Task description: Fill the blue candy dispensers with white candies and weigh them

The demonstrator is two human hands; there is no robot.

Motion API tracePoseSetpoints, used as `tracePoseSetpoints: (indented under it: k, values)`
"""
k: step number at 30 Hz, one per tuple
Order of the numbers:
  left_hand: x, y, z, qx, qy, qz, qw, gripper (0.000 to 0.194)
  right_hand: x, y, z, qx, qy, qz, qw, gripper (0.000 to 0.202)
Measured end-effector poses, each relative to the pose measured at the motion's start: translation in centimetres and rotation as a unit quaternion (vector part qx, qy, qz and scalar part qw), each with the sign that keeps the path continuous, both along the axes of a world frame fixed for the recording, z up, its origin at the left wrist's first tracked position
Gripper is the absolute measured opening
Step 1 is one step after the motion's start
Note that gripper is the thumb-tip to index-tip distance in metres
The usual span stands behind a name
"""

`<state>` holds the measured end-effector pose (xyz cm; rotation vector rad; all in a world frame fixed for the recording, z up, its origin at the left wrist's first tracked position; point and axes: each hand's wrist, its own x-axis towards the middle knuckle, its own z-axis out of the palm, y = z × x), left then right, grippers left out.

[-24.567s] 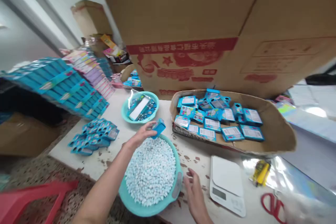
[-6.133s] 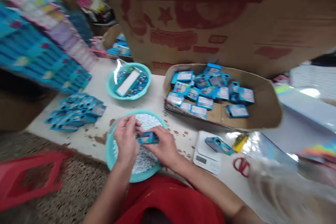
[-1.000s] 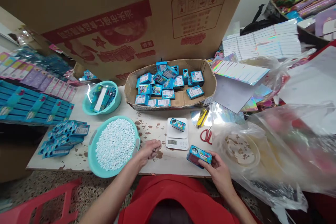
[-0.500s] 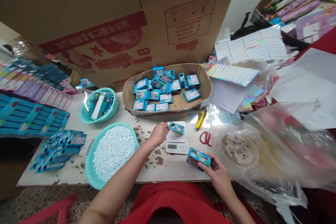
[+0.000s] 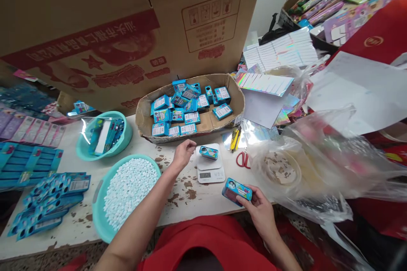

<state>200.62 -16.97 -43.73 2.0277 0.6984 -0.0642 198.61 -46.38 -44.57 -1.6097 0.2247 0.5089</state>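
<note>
The right hand (image 5: 259,206) holds a small blue tin (image 5: 237,191) at the near edge of the table (image 5: 193,197), its fingers clamped around the tin's right end. The left hand (image 5: 183,153) hovers just left of a white scale (image 5: 210,169), fingers curled loosely together and gripping nothing that shows. A second blue tin (image 5: 208,152) sits on the scale. A teal basin of white pellets (image 5: 125,192) lies to the left, and a cardboard tray of blue boxes (image 5: 189,108) stands behind the scale.
</note>
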Motion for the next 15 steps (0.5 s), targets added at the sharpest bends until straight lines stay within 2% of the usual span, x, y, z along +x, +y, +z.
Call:
tracePoseSetpoints:
  k: [3, 8, 11, 15]
  values:
    - [-3.4, 1.1, -0.5, -0.064, 0.005, 0.068, 0.996, 0.014, 0.1, 0.1, 0.0, -0.001, -0.004, -0.003, 1.000, 0.048]
    - [-8.5, 1.7, -1.9, -0.071, 0.052, 0.067, 0.994, 0.019, 0.0, 0.2, -0.4, -0.006, -0.010, 0.010, 1.000, 0.051]
    - [-9.5, 1.4, -2.4, -0.078, 0.043, 0.069, 0.994, 0.021, -0.2, 0.2, -0.5, -0.015, -0.016, 0.012, 1.000, 0.051]
    - [-8.8, 0.9, -2.3, -0.053, 0.041, 0.061, 0.996, 0.017, -0.8, 0.2, -0.2, -0.020, -0.028, 0.014, 0.999, 0.047]
